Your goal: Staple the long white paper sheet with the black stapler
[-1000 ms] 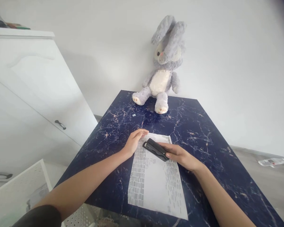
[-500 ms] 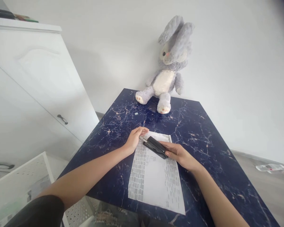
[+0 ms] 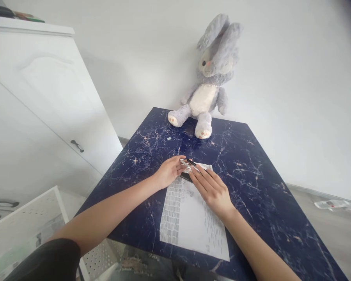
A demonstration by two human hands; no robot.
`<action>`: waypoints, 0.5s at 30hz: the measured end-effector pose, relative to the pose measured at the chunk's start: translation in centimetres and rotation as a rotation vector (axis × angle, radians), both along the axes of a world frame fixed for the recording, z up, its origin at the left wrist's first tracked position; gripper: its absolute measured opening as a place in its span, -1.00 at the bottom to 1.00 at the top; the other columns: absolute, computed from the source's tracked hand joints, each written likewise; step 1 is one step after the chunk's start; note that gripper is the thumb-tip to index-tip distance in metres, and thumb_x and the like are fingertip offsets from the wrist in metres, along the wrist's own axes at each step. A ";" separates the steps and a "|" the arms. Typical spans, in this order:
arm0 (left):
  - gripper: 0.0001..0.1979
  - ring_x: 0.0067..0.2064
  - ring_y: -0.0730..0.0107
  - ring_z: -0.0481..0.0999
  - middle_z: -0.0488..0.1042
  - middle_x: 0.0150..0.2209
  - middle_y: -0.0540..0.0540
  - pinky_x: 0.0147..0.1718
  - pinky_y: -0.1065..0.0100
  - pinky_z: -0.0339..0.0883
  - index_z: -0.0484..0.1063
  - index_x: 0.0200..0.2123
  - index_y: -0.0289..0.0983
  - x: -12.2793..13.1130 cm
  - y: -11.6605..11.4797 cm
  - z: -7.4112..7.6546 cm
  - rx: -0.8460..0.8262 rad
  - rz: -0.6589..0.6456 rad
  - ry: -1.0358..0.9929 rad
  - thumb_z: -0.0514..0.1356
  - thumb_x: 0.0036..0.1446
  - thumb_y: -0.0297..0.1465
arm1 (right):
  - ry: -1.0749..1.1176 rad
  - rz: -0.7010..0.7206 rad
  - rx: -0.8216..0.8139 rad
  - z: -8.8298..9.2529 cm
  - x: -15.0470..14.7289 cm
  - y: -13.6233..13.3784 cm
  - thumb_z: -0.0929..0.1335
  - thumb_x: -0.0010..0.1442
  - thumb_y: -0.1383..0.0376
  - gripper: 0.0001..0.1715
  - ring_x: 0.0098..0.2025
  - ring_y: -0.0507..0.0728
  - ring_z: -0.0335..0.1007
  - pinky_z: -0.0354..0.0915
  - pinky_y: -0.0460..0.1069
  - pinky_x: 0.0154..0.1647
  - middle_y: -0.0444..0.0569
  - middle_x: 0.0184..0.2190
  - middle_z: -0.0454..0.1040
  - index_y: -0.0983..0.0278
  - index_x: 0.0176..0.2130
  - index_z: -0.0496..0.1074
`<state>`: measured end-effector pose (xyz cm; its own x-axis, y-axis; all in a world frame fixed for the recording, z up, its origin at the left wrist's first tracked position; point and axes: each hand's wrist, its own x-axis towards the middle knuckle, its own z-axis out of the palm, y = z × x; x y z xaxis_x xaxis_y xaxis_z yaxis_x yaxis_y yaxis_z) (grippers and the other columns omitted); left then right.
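A black stapler (image 3: 187,176) with a silver metal inner part is held over the upper end of a printed sheet of paper (image 3: 192,218). Its parts stand apart, with the metal strip showing between them. My left hand (image 3: 169,171) is at the stapler's left end, fingers curled around the tip of the metal part. From the right, my right hand (image 3: 215,191) grips the stapler, its long fingers lying over the body and covering much of it. The right hand also hides part of the sheet's right side.
A grey plush rabbit (image 3: 206,99) sits at the back of the dark blue marbled table (image 3: 128,195) against the wall. A small white scrap (image 3: 169,138) lies before it. White cabinet (image 3: 46,89) and perforated white rack (image 3: 26,226) stand left; clear plastic packaging (image 3: 337,205) lies on the floor right.
The stapler's parts have swung apart, exposing the metal inside. My right hand has moved left and over the stapler, and my left fingers have curled around its end.
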<state>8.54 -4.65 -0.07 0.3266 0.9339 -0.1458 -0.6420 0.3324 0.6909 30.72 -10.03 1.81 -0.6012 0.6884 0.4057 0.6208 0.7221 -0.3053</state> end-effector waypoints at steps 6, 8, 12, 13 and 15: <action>-0.85 -0.09 0.30 0.61 0.60 -0.11 -0.24 0.12 0.19 0.39 0.56 -0.15 -0.37 0.3 0.0 -0.1 0.049 -0.005 0.099 0.30 0.25 -0.42 | 0.043 -0.056 0.038 0.0 0.3 -0.1 0.21 0.41 0.45 -0.42 0.40 0.26 0.16 0.07 0.33 0.45 -0.13 0.30 0.35 0.05 0.30 0.37; -0.87 -0.09 0.27 0.61 0.60 -0.13 -0.24 0.07 0.19 0.41 0.55 -0.17 -0.37 0.2 0.1 -0.2 0.070 0.048 0.144 0.30 0.22 -0.44 | 0.135 -0.128 0.073 0.0 0.5 0.1 0.23 0.36 0.48 -0.40 0.38 0.29 0.23 0.09 0.33 0.43 -0.11 0.25 0.42 0.05 0.25 0.43; -0.87 -0.40 0.46 0.46 0.47 -0.42 -0.04 -0.34 0.37 0.37 0.54 -0.26 -0.31 -0.6 0.4 -0.2 0.207 0.248 0.386 0.19 0.26 -0.41 | 0.410 -0.386 -0.077 0.2 0.9 0.8 0.36 0.21 0.37 -0.53 0.06 0.31 0.56 0.46 0.19 0.11 -0.02 0.02 0.62 0.15 0.09 0.56; -0.84 -0.46 0.49 0.36 0.38 -0.49 0.01 -0.42 0.41 0.29 0.54 -0.27 -0.30 -0.8 0.5 -0.2 0.267 0.276 0.471 0.16 0.28 -0.39 | 0.454 -0.425 -0.177 0.3 1.1 1.0 0.40 0.18 0.31 -0.56 -0.04 0.30 0.60 0.51 0.14 -0.02 -0.01 -0.05 0.65 0.18 0.06 0.57; -0.80 -0.52 0.51 0.23 0.23 -0.56 0.06 -0.50 0.42 0.15 0.53 -0.28 -0.28 -1.3 0.6 0.0 0.378 0.321 0.633 0.13 0.31 -0.35 | 0.490 -0.435 -0.376 0.2 1.6 1.4 0.45 0.15 0.21 -0.56 -0.16 0.28 0.62 0.51 0.09 -0.15 -0.01 -0.15 0.66 0.23 0.03 0.58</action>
<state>7.25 -4.02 -0.09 -0.0047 0.9913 0.1318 -0.1155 -0.1315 0.9846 32.29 -8.59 2.02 -0.0549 0.9673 0.2476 0.5556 0.2356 -0.7974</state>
